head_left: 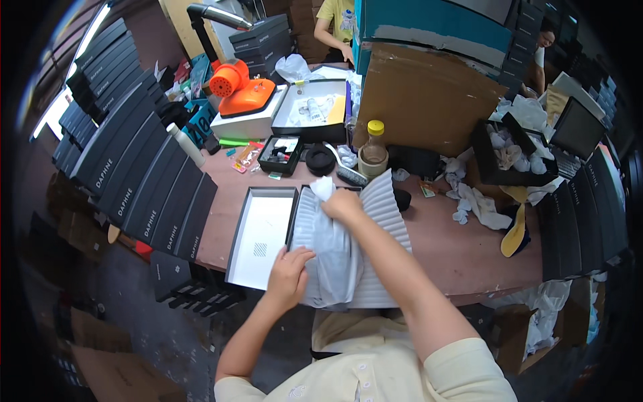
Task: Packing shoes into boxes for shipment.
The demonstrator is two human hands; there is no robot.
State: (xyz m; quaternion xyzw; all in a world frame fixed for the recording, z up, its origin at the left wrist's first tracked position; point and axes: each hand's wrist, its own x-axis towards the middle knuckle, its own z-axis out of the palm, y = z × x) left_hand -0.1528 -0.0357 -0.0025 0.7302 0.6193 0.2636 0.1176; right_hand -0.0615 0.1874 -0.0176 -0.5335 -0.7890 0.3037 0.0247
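White wrapping paper (348, 248) lies over the open box at the table's near edge, at six o'clock from the yellow-capped bottle (373, 149), and we judge it best that our left hand (289, 273) presses flat-fingered while our right hand (343, 204) pinches the top fold closed, smoothing gently.

We are looking down from a head-worn fisheye, close above the surface (462, 258); edges are bending toward the rim.
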